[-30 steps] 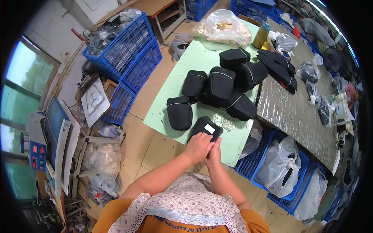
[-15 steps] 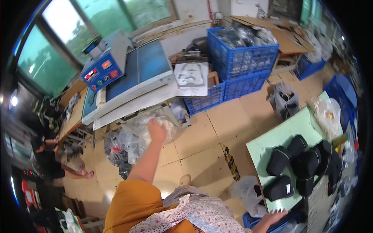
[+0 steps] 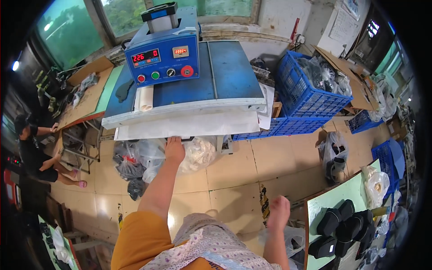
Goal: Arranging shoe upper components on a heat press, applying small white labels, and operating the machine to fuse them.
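Blue heat-press machine (image 3: 189, 85) at upper centre of the head view, long axis running left to right, control box (image 3: 163, 58) facing the viewer. White tray (image 3: 189, 123) projecting along its front edge, long axis also left to right. Left hand (image 3: 174, 150) stretched forward, touching the underside of the tray's front lip; fingers curled upward against it, grip itself not discernible. Right hand (image 3: 279, 211) low and free, well apart from the machine, blurred, fingers loosely together, holding nothing. Two blue crates (image 3: 310, 87) stacked just right of the machine. Clear plastic bags (image 3: 148, 157) on the floor under the tray, count uncertain. Green surface (image 3: 333, 200) at lower right carrying about six black pouches (image 3: 342, 222). One other person (image 3: 31, 148) seated at far left.
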`<control>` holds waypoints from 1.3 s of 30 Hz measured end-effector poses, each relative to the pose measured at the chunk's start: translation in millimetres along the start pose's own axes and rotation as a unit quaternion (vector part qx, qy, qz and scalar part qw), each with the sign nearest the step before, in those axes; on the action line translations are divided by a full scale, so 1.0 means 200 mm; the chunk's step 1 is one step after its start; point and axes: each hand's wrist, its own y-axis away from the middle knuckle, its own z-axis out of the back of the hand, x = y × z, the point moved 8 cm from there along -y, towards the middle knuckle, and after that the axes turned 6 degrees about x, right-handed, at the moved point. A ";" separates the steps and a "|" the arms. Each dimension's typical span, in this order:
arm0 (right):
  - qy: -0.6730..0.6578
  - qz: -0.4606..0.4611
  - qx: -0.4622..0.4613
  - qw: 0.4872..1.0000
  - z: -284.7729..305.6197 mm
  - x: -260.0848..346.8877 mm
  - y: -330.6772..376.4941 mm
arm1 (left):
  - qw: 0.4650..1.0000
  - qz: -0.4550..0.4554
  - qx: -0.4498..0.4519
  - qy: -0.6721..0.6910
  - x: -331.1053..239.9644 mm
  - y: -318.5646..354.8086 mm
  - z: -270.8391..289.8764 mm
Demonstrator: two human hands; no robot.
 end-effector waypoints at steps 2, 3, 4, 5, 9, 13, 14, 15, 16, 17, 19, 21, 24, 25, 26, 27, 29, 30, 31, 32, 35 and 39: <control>-0.095 -0.068 0.094 0.989 -0.32 -0.15 -0.07 | 0.998 -0.037 -0.027 0.033 -0.02 0.10 0.01; -0.125 -0.099 0.122 0.980 -0.47 -0.22 -0.09 | 0.999 -0.033 -0.028 0.032 0.02 0.17 0.01; -0.154 -0.126 0.144 0.969 -0.58 -0.26 -0.10 | 0.997 -0.045 -0.029 0.047 0.02 0.24 0.00; -0.153 -0.125 0.141 0.970 -0.64 -0.27 -0.14 | 0.996 -0.058 -0.030 0.061 0.02 0.32 -0.01; -0.273 -0.243 0.105 0.925 -0.75 -0.36 -0.17 | 0.987 -0.122 -0.091 0.060 -0.04 0.70 0.05; -0.230 -0.282 0.104 0.925 -0.67 -0.41 -0.07 | 0.986 -0.137 -0.064 0.070 0.01 1.01 -0.02; -0.229 -0.283 0.106 0.925 -0.64 -0.42 -0.02 | 0.986 -0.134 -0.065 0.070 0.03 1.09 -0.03; -0.204 -0.268 0.095 0.937 -0.60 -0.40 0.03 | 0.985 -0.143 -0.070 0.067 0.02 1.16 -0.04; -0.180 -0.253 0.086 0.947 -0.55 -0.40 0.07 | 0.984 -0.152 -0.075 0.064 0.02 1.23 -0.04; -0.179 -0.253 0.090 0.946 -0.51 -0.41 0.11 | 0.984 -0.143 -0.080 0.067 0.02 1.29 -0.04; -0.228 -0.249 0.096 0.936 -0.44 -0.42 0.19 | 0.983 -0.142 -0.089 0.069 0.01 1.41 -0.03; -0.235 -0.238 0.150 0.930 -0.44 -0.37 0.27 | 0.983 -0.140 -0.098 0.066 0.00 1.53 -0.01; -0.209 -0.216 0.213 0.930 -0.44 -0.28 0.32 | 0.984 -0.150 -0.079 0.062 0.00 1.65 -0.05; -0.173 -0.212 0.226 0.935 -0.47 -0.24 0.35 | 0.984 -0.145 -0.074 0.068 0.01 1.68 -0.08; -0.180 -0.212 0.231 0.932 -0.50 -0.20 0.38 | 0.985 -0.141 -0.069 0.074 0.02 1.71 -0.10; -0.163 -0.149 0.231 0.948 -0.50 -0.08 0.40 | 0.985 -0.141 -0.068 0.076 0.00 1.74 -0.08; -0.147 -0.089 0.252 0.952 -0.52 0.06 0.45 | 0.984 -0.141 -0.073 0.076 0.00 1.80 -0.05; -0.150 -0.089 0.271 0.947 -0.53 0.10 0.47 | 0.983 -0.141 -0.079 0.084 0.00 1.82 -0.03; -0.154 -0.084 0.264 0.949 -0.52 0.14 0.47 | 0.983 -0.149 -0.049 0.100 -0.02 1.83 -0.02; -0.174 -0.088 0.272 0.942 -0.53 0.18 0.48 | 0.981 -0.159 -0.048 0.102 -0.04 1.86 0.02; -0.200 -0.087 0.273 0.937 -0.56 0.26 0.50 | 0.982 -0.161 -0.074 0.067 -0.06 1.92 0.18; -0.188 -0.121 0.267 0.937 -0.56 0.24 0.54 | 0.752 0.042 0.134 0.644 0.18 1.85 0.06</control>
